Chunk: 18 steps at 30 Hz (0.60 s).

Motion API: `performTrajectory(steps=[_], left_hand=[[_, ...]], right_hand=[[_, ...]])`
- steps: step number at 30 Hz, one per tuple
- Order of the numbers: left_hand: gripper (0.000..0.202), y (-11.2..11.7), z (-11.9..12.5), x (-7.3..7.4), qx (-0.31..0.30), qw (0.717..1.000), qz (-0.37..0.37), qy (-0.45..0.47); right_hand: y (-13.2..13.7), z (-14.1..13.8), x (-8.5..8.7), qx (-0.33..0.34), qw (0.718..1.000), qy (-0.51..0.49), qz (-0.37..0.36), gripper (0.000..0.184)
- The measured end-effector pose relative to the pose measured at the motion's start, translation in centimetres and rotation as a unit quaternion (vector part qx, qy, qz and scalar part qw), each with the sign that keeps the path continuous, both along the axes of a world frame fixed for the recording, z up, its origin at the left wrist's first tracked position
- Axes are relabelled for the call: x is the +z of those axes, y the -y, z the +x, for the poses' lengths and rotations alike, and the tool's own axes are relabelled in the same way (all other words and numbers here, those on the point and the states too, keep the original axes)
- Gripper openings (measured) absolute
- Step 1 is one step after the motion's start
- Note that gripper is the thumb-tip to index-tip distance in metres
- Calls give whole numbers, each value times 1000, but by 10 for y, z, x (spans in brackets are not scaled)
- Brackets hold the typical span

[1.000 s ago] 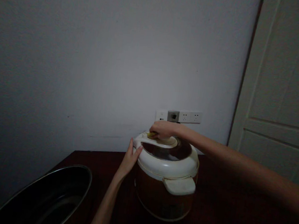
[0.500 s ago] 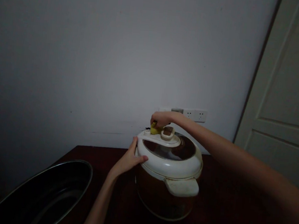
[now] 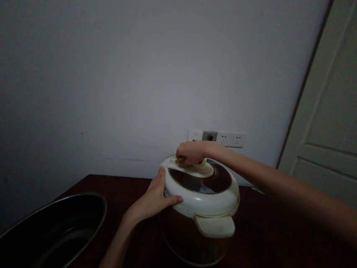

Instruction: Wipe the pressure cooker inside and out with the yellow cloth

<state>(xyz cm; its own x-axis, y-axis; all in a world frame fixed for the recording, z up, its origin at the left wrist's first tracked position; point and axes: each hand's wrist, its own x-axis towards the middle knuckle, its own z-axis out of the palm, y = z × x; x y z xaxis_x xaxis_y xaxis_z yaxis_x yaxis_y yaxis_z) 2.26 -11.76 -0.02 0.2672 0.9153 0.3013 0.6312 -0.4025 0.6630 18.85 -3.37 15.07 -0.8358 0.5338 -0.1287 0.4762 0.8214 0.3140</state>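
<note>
An electric cooker [image 3: 195, 236] with a dark reddish-brown body stands on the table, its white lid [image 3: 205, 202] closed and a dark brown panel on top. My left hand [image 3: 152, 196] lies against the left side of the lid, fingers stretched upward and thumb spread along the rim. On top, my right hand [image 3: 192, 152] is closed around a small yellow wad [image 3: 181, 162], a sponge or cloth, pressed near the lid's handle. Most of the wad is hidden by the fingers. Part of the handle lies behind the right hand. A white side grip [image 3: 215, 226] juts toward me.
A large dark oval basin [image 3: 103, 211] with a pale rim sits at the left on the dark red table [image 3: 123, 183]. Wall sockets [image 3: 230, 139] are behind the cooker. A pale door [image 3: 342, 103] stands at the right.
My right hand has come down closer to the lid and covers more of the yellow wad and the handle. My left thumb reaches slightly farther right. The view has shifted a little.
</note>
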Motion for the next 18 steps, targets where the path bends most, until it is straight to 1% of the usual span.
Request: performTrajectory(steps=[2, 4, 5, 7, 9, 10, 12, 14, 16, 18], left_hand=[[108, 1, 3, 1, 12, 1000, 5, -8], [107, 1, 5, 2, 13, 1000, 2, -8], [106, 2, 5, 3, 10, 1000, 1, -7], [106, 3, 5, 5, 6, 1000, -1, -8], [106, 4, 5, 6, 8, 1000, -7, -15], [107, 4, 5, 6, 10, 1000, -10, -18], [108, 3, 5, 6, 11, 1000, -10, -20], [107, 2, 5, 5, 9, 1000, -8, -15], [106, 1, 5, 3, 7, 1000, -6, -8], [107, 0, 4, 2, 8, 1000, -6, -1]], right_hand=[[7, -2, 7, 21, 999, 30, -19, 28], [3, -6, 13, 14, 999, 34, -40, 29], [-2, -8, 14, 2, 999, 26, -34, 28], [-12, -13, 13, -29, 999, 1, 13, 27], [-18, -16, 6, -50, 997, -14, 58, 28], [-19, -17, 2, -52, 996, -15, 68, 29], [-12, -15, -6, -50, 996, -11, 71, 30], [2, -9, -12, -42, 996, -8, 78, 30], [21, -2, -14, -21, 996, -7, 87, 28], [35, 3, -11, 7, 996, -6, 87, 25]])
